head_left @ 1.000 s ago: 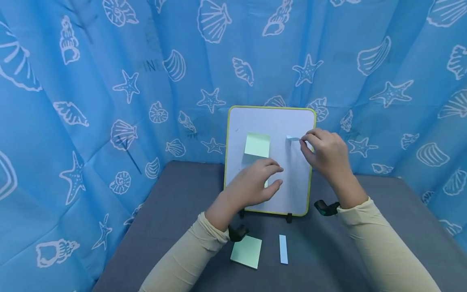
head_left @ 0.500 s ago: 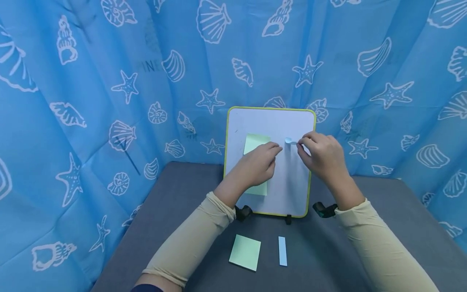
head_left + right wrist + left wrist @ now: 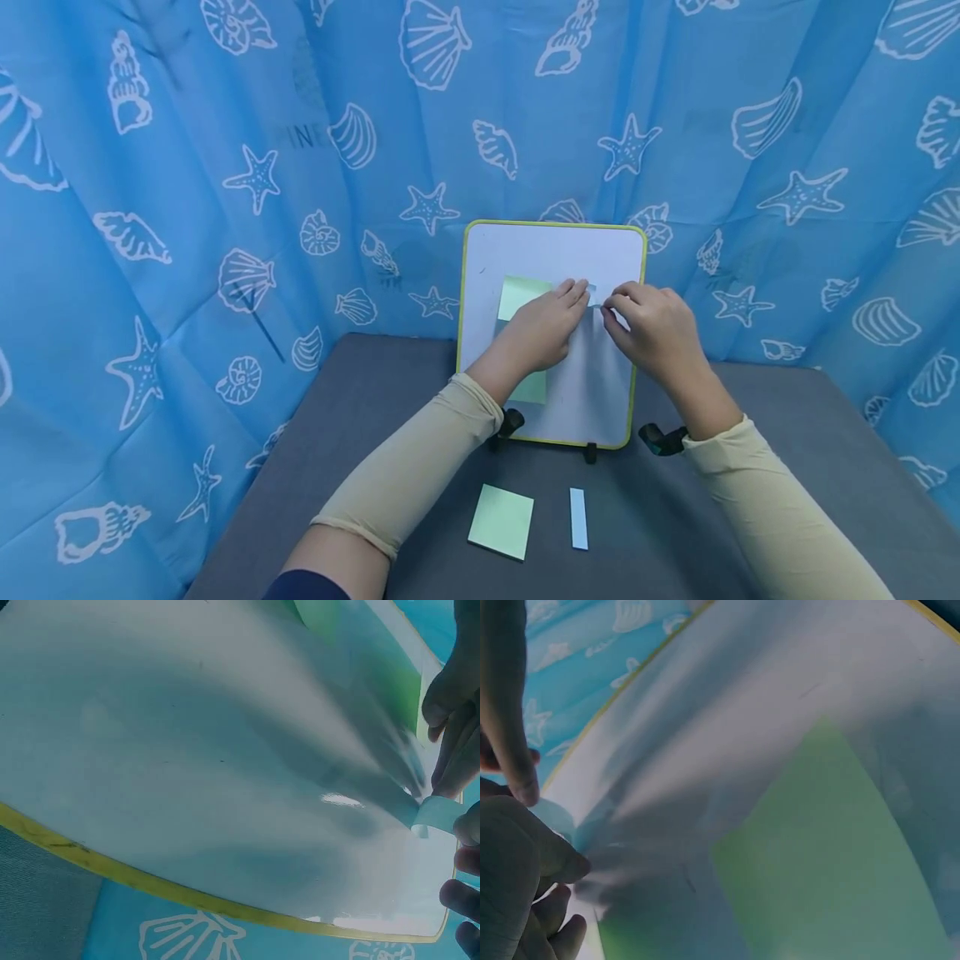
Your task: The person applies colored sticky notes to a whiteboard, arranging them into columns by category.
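Note:
A whiteboard with a yellow rim stands upright on the table. My right hand pinches one end of a small light-blue sticky strip at the board's right half. In the right wrist view the sticky strip curves away from the white surface. The fingers of my left hand are extended, touching the board at the strip's left end. Behind that hand, an upper green sticky note and a lower green note are on the board, both partly covered.
On the grey table, in front of the board, lie a green sticky-note pad and a narrow light-blue strip pad. Small black feet support the board. A blue shell-patterned curtain hangs behind and at the sides.
My left hand has moved up and right across the board to the blue strip, its fingers coming together. My right hand has come slightly down and left, still pinching the strip.

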Motion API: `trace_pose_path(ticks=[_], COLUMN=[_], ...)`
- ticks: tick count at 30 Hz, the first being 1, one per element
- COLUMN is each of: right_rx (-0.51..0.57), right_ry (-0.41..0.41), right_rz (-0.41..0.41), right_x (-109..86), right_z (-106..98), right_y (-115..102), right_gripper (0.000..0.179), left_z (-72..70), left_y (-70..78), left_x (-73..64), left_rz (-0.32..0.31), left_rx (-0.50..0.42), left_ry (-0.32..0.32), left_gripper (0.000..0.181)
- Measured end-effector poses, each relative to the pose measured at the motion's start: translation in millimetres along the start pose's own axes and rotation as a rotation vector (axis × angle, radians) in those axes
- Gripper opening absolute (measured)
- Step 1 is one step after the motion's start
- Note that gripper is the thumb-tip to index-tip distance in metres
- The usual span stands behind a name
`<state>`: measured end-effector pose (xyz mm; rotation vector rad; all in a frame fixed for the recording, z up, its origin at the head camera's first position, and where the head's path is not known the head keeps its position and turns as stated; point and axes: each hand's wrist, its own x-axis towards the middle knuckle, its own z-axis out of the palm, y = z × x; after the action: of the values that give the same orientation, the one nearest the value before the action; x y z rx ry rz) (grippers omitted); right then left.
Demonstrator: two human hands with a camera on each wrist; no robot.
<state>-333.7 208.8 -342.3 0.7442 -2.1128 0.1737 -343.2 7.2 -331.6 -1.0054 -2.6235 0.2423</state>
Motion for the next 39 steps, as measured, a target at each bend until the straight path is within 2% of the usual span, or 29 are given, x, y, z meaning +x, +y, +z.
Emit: trace_pose_path(ticks=[6, 13, 19, 25, 39], right_rx=[0.010, 0.020, 0.004, -0.066, -0.114], right_ry=[-0.019, -0.047, -0.088, -0.115, -0.190], right_rz=[-0.035, -0.041, 0.009, 0.053, 0.155], right_x=[-2.9, -6.7, -8.8, -9.2, -12.5], right_z=[1.8, 4.7, 7.5, 14.3, 20.7], right_y=[-2.6, -1.4, -0.4, 0.0, -0.7], right_gripper=[0.012, 0.016, 0.032, 0.054, 0.058], left_z=[6.1, 6.5, 9.6, 13.9, 17.7], left_y=[2.0, 3.0, 3.6, 4.1, 5.8], left_x=[0.2, -2.8, -3.1, -2.5, 0.6], left_rz=[-0.015, -0.029, -0.022, -0.016, -0.016], left_rx=[0.040, 0.022, 0.033, 0.048, 0.034], left_ry=[-0.022, -0.011, -0.009, -0.019, -0.011], left_gripper=[0.066, 0.066, 0.065, 0.068, 0.069])
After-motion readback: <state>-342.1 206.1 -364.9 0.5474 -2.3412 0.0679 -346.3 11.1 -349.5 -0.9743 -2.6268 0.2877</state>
